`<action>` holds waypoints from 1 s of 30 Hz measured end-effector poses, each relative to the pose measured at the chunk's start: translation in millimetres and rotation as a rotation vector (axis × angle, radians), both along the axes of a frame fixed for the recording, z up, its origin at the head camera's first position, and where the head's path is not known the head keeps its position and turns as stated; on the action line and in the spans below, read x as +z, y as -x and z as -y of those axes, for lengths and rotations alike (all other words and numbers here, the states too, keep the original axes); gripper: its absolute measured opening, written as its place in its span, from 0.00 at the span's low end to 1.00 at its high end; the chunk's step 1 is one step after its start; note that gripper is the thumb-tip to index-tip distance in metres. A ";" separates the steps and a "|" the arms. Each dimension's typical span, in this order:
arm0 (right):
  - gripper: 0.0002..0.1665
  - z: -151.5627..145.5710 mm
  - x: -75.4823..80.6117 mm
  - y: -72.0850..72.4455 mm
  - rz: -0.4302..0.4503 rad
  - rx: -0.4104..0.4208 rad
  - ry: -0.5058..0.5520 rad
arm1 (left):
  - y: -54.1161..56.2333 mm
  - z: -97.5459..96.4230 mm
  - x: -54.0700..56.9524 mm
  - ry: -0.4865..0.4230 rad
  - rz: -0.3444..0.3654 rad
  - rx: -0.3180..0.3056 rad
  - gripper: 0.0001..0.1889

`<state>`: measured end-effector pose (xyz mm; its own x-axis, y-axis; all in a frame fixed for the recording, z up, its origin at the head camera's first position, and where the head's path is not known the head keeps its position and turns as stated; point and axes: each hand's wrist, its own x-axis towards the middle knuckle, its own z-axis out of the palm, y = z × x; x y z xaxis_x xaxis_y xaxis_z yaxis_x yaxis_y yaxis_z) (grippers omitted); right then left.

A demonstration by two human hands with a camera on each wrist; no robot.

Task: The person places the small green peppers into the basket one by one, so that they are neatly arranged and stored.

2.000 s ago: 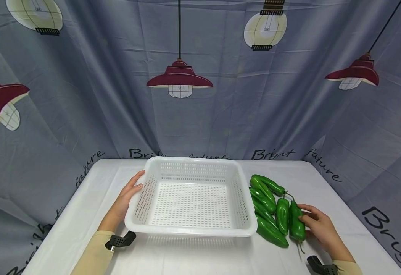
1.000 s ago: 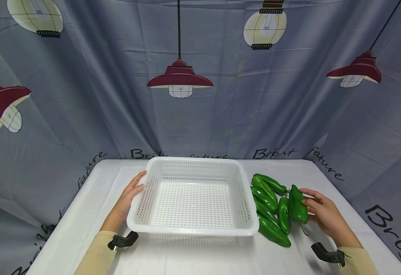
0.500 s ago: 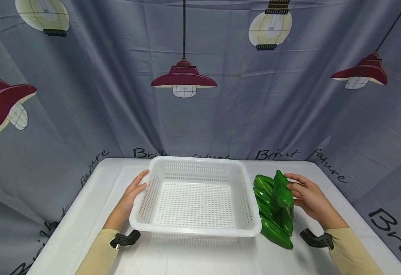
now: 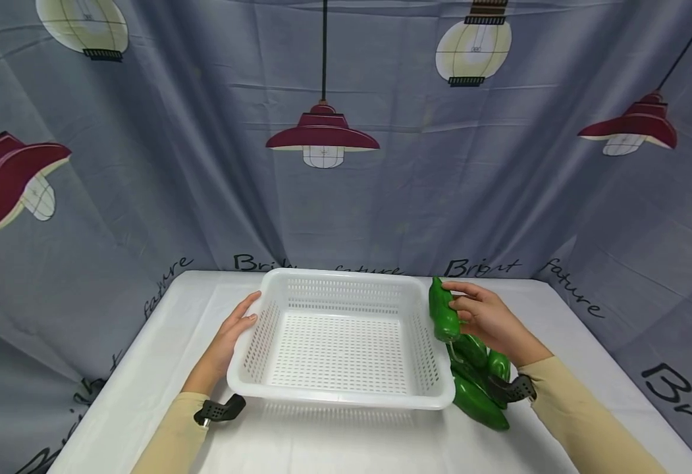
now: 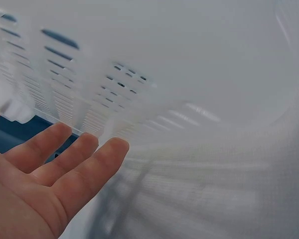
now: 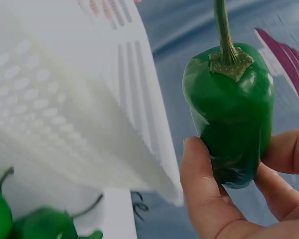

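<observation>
A white plastic basket (image 4: 341,397) with slotted walls stands in the middle of the table. At its left side is my left hand (image 4: 222,342), its fingers fairly straight against the outer wall near the rim; the left wrist view shows these fingers (image 5: 89,172) beside the slots. My right hand (image 4: 490,322) pinches a green pepper (image 4: 442,311) between thumb and fingers, above the basket's right rim. Seen from the right wrist, this pepper (image 6: 234,109) has its stem pointing up. More green peppers (image 4: 477,403) lie to the right of the basket, partly hidden behind the right wrist.
A white cloth covers the table (image 4: 346,447). Behind it hangs a blue-grey curtain (image 4: 381,204) printed with lamps and lettering. Each wrist carries a black camera mount; the right mount (image 4: 514,388) is over the loose peppers.
My right hand has lifted the pepper off the pile and carried it left and away from me to the basket's right rim. The left hand stays at the basket's left side.
</observation>
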<state>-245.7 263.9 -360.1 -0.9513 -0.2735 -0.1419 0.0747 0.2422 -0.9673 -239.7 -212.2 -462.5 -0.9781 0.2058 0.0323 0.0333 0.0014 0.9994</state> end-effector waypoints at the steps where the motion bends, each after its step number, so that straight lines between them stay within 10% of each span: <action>1: 0.34 5.6 0.2 1.9 0.004 0.010 0.002 | 0.0 0.0 -0.1 -0.005 0.002 0.000 0.31; 30: 0.30 158.5 -29.2 43.0 0.167 0.059 0.048 | 1.4 3.5 -4.8 0.014 0.003 0.017 0.30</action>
<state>-288.8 105.4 -389.3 -0.8979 -0.3381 -0.2819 0.2223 0.2046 -0.9533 -241.2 -215.7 -467.2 -0.9815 0.1898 0.0261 0.0296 0.0156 0.9994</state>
